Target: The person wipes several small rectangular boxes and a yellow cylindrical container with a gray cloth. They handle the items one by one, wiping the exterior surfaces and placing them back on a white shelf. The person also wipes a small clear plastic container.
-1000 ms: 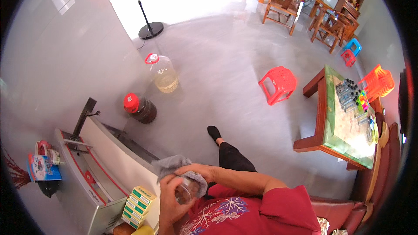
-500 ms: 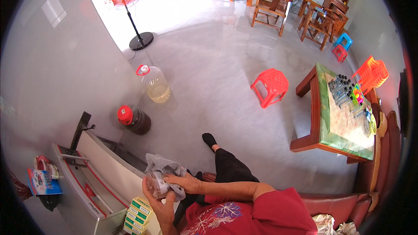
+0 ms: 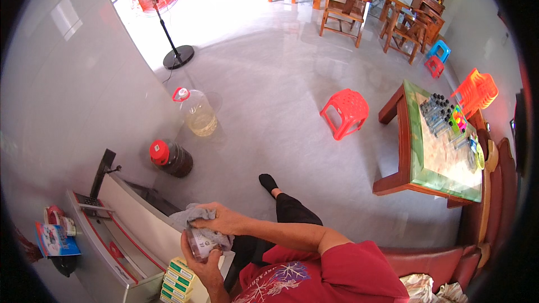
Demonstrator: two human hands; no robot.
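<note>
A small clear jar (image 3: 198,243) with a pale label is held near the cabinet in front of me, at the lower left. My left hand (image 3: 203,266) wraps round it from below, thumb at its side. Over its upper end my right hand (image 3: 223,220) presses a crumpled grey cloth (image 3: 186,215), fingers closed on the fabric. Part of the cloth hangs down the jar's right side. What the jar contains, if anything, cannot be made out.
Green and yellow boxes (image 3: 178,280) are stacked beside my left forearm, on the grey cabinet (image 3: 120,244). Two large red-capped jugs stand on the floor beyond. A red stool (image 3: 347,111) and a low table (image 3: 414,151) with several bottles are to the right.
My right hand and the cloth have moved left and up over the jar's upper end. More of the label now shows. My left hand has shifted slightly down and left with the jar.
</note>
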